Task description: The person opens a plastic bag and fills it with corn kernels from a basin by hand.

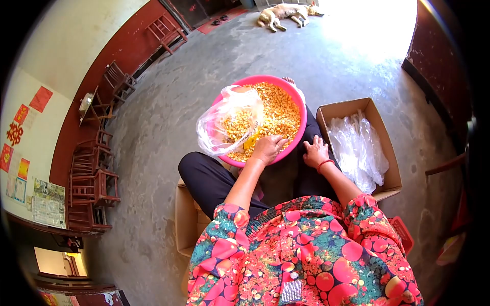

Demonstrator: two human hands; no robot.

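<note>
A pink basin (302, 120) full of yellow corn kernels (278, 104) stands in front of my legs. Over its left side sits a clear plastic bag (212, 130), with its mouth open and kernels showing through it. My left hand (269, 148) is at the near side of the basin, just above the kernels, its fingers curled. Whatever those fingers hold, if anything, is hidden. A small bright yellow piece (251, 141) lies beside this hand, against the bag; its kind is unclear. With fingers apart, my right hand (316, 154) rests on my dark trouser leg, touching no kernels.
At my right is a cardboard box (392, 178) with clear plastic bags (357, 148) inside. Another cardboard box (185, 219) stands at my left. Wooden chairs (94, 186) line the left wall. A dog (288, 14) lies on the concrete floor (214, 56) near the bright doorway.
</note>
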